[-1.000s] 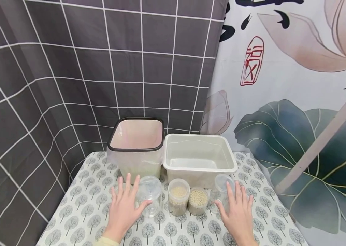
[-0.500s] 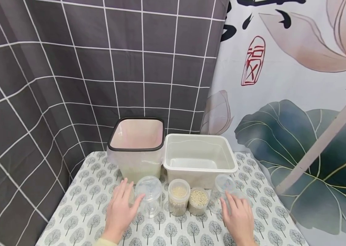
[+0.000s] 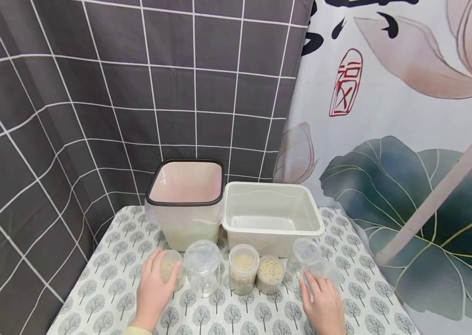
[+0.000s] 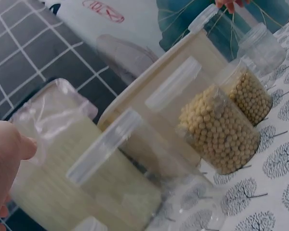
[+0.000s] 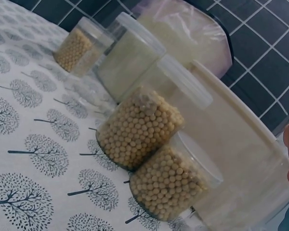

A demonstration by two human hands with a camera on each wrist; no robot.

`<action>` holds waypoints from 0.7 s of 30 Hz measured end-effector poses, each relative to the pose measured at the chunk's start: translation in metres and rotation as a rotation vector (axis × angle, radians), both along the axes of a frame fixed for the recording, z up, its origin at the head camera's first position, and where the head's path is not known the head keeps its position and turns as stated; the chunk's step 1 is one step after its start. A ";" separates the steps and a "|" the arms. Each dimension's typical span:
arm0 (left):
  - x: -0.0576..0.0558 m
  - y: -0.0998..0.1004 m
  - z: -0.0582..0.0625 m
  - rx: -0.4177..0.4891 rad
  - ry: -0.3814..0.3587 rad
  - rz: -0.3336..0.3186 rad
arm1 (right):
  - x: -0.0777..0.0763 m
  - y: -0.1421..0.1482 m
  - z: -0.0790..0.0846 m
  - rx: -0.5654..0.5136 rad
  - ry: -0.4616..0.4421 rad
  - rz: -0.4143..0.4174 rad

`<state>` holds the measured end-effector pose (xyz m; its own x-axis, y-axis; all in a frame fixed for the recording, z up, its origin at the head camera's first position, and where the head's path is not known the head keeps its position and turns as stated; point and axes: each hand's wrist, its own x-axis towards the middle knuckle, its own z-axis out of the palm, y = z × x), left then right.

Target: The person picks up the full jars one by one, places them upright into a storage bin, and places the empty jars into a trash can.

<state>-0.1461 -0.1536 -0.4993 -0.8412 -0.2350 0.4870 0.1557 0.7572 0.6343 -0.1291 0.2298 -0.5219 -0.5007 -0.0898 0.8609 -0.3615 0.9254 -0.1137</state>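
Observation:
In the head view my left hand (image 3: pixel 152 286) is at a short clear jar of beige beans (image 3: pixel 170 269), fingers at its left side and thumb near its front; firm contact cannot be told. Beside that jar stands a tall lidded clear jar (image 3: pixel 203 267) with nothing visible inside. A tall bean jar (image 3: pixel 244 274) and a short bean jar (image 3: pixel 271 274) stand side by side in the middle. My right hand (image 3: pixel 323 300) hovers at another tall clear jar (image 3: pixel 305 253), its fingers loosely bent. Partly behind that hand is a small clear jar (image 3: pixel 329 272).
Behind the jars stand a black-rimmed bin (image 3: pixel 192 228) lined with a plastic bag and a white rectangular tub (image 3: pixel 273 239). A tree-patterned cloth (image 3: pixel 227 321) covers the table. A dark grid curtain (image 3: pixel 177 88) and a flower-print curtain (image 3: pixel 387 186) hang behind.
Both hands were spread flat above the jars. The left has moved down and left beside the short bean jar, uncovering it. The right has drawn down, its fingers bending.

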 end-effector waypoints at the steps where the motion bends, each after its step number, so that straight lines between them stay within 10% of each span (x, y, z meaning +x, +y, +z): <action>1: 0.000 -0.002 -0.002 0.018 -0.026 0.000 | 0.000 0.000 -0.001 -0.002 -0.014 -0.001; 21: -0.014 -0.019 -0.034 0.043 -0.260 -0.066 | -0.032 0.042 0.036 -0.160 -0.128 -0.035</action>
